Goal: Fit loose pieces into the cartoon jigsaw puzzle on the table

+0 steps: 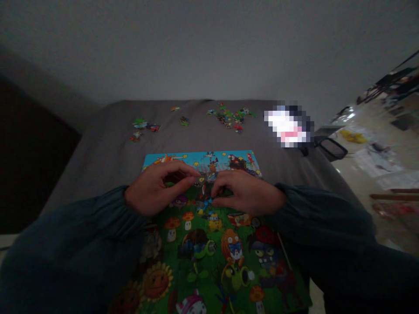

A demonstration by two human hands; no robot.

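Note:
A cartoon jigsaw puzzle (198, 274) lies in front of me, with sunflowers, mushrooms and other characters on green below a blue strip. My left hand (160, 185) is over its upper left part. Its fingers are bent, with a gap between them and the thumb, and I see nothing held there. Over the upper right part is my right hand (244, 192), fingers curled and the thumb close to the index finger beside a small blue figure. Whatever lies between those fingertips is hidden. Both hands are at the dark zombie picture (203, 187) in the middle.
Loose puzzle pieces (140, 123) lie at the back left of the grey cloth (111, 150), and a larger scatter of pieces (227, 117) lies at the back centre. A blurred-out bright object (286, 126) stands at the back right. Bags and clutter (376, 161) fill the right side.

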